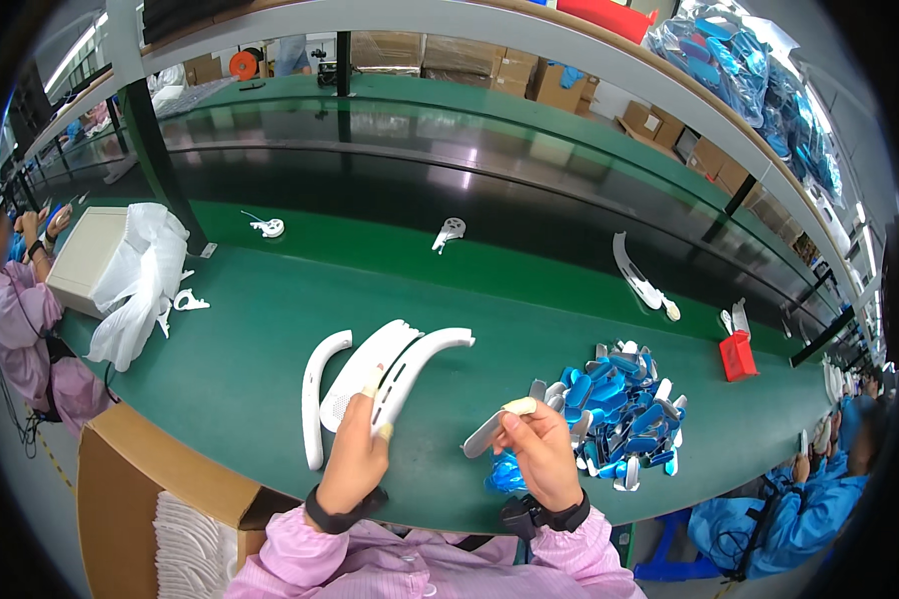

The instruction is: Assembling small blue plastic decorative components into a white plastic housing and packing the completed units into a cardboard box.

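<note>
Two hands reach forward in the head view; the left hand, fingers pointing away, grips the near end of a curved white strip between forefinger and thumb; the right hand, turned inward, pinches a small pale plate that sticks out leftward; left of the left grip lie a wide white panel and a second strip; crumpled blue film sits just below the right grip, a blue-and-white heap right of it.
</note>
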Demonstrator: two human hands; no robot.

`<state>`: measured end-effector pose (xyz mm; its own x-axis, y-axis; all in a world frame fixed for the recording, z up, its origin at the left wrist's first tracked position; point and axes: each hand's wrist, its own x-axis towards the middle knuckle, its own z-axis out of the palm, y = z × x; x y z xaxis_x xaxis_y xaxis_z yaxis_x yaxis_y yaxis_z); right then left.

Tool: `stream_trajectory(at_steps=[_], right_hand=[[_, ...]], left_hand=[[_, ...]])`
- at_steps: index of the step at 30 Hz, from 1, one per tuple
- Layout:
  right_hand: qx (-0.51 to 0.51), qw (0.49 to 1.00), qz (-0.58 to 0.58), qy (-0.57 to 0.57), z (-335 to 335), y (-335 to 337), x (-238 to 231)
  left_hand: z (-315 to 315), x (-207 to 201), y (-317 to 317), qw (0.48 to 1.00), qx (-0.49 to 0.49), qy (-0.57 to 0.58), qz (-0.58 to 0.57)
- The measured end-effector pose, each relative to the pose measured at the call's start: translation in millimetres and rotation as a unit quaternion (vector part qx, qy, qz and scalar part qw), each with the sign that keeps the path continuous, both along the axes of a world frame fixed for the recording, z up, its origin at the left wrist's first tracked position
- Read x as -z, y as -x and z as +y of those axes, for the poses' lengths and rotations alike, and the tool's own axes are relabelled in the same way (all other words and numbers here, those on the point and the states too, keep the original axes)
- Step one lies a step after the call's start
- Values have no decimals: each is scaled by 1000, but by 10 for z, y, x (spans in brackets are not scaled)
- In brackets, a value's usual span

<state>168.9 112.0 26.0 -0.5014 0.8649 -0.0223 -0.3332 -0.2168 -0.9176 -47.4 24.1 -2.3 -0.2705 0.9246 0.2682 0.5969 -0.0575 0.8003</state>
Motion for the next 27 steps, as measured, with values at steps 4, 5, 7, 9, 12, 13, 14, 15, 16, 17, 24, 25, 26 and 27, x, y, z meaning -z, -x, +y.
stream_trajectory(at_steps=[4, 5, 7, 9, 12, 13, 14, 15, 16, 17, 24, 25, 26, 27], right_hand=[[-25, 993, -77, -83, 10, 85, -55], [-44, 991, -87, -90, 1, 90, -69], [-57, 986, -103, -115, -18, 116, -76], [-44, 981, -118, -149, -39, 164, -71], [-55, 960, -199, -192, -52, 132, -146], [-56, 961, -198, -183, -30, 119, -150], [-55, 963, -199, -175, -3, 93, -167], [-53, 964, -200, -168, 11, 78, -173], [-39, 959, -190, -206, 2, 92, -141], [-32, 954, -202, -221, -28, 104, -133], [24, 908, -256, -332, -158, 178, -147], [39, 908, -236, -344, -181, 194, -79], [54, 908, -216, -356, -181, 205, -33], [78, 882, -216, -411, -154, 207, -5]], left_hand=[[-160, -293, -45, 807, 209, 90, -545], [-189, -308, -73, 785, 219, 103, -570], [-199, -357, -134, 754, 223, 106, -609], [-206, -357, -147, 744, 231, 106, -618], [-218, -330, -140, 746, 246, 107, -610], [-226, -321, -137, 749, 251, 108, -604], [-226, -323, -141, 744, 254, 109, -608], [-229, -328, -145, 739, 256, 110, -613], [-231, -336, -150, 735, 259, 111, -617], [-232, -343, -156, 730, 257, 113, -623], [-197, -302, -238, 724, 221, 115, -643], [-188, -280, -255, 728, 209, 113, -644], [-182, -267, -266, 733, 205, 113, -639], [-176, -255, -275, 738, 201, 114, -633]])
